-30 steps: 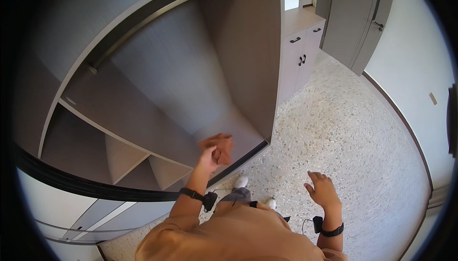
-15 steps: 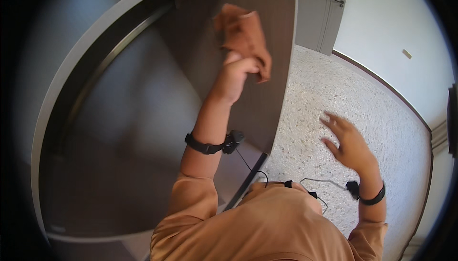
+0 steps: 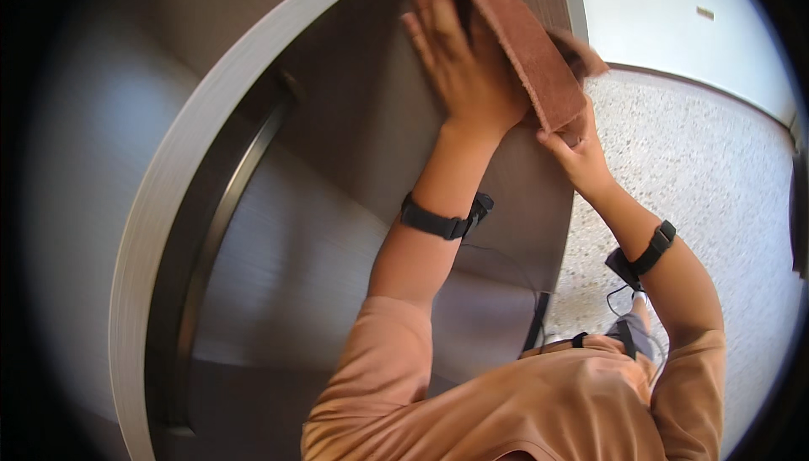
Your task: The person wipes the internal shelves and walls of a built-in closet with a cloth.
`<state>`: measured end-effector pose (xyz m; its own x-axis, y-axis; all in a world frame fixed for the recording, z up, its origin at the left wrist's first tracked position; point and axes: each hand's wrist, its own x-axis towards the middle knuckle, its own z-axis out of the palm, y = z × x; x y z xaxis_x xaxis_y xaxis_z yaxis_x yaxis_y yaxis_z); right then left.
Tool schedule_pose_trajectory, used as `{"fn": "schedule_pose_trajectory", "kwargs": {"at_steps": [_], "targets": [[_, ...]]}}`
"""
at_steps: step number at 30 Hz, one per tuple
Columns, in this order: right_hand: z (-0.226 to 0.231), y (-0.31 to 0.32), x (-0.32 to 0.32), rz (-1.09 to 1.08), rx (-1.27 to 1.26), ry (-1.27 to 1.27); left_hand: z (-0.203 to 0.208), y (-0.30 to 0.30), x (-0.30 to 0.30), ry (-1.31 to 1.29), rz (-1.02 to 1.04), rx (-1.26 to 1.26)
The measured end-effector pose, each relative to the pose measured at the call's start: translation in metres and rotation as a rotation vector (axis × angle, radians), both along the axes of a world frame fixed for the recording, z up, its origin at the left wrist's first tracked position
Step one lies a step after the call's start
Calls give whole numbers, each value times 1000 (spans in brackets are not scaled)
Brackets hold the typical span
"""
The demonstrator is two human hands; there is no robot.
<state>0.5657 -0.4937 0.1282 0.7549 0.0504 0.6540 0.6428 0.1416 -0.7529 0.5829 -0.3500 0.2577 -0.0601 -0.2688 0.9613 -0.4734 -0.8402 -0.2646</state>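
A reddish-brown cloth point(image 3: 535, 61) hangs in a fold at the upper middle, beside the top of a dark wood panel. My right hand point(image 3: 583, 156) grips its lower corner, with the thumb on the near side. My left hand point(image 3: 476, 73) reaches up to the left of the cloth, its fingers stretched and spread. Part of that hand lies behind the cloth's fuzzy edge, so whether its thumb touches the cloth is hidden.
Around my left arm is a dark wardrobe with a pale front edge point(image 3: 139, 284) and a metal rail point(image 3: 240, 174) inside. Speckled floor point(image 3: 649, 158) lies to the right, below a white wall point(image 3: 657, 6). Thin cables point(image 3: 619, 297) run from my wristbands.
My left hand has moved right and let its fingers spread. My right hand has risen from over the floor and taken hold of the cloth, which has partly unfolded and shifted right.
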Motion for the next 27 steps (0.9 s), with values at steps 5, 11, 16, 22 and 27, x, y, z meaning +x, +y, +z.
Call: {"fn": "schedule_pose_trajectory", "kwargs": {"at_steps": [5,11,16,22,27], "targets": [[25,-5,-24,-225,-52,104,-21,93,26,240,-92,-304],[43,-23,-29,-191,-74,140,13,193,24,303,-29,-290],[24,-21,-26,-249,-55,112,7,198,46,421,-256,-575],[26,-39,-30,-220,-104,109,-3,93,41,171,59,-574],[0,-16,-25,-228,-139,111,-8,23,26,92,55,-490]]}}
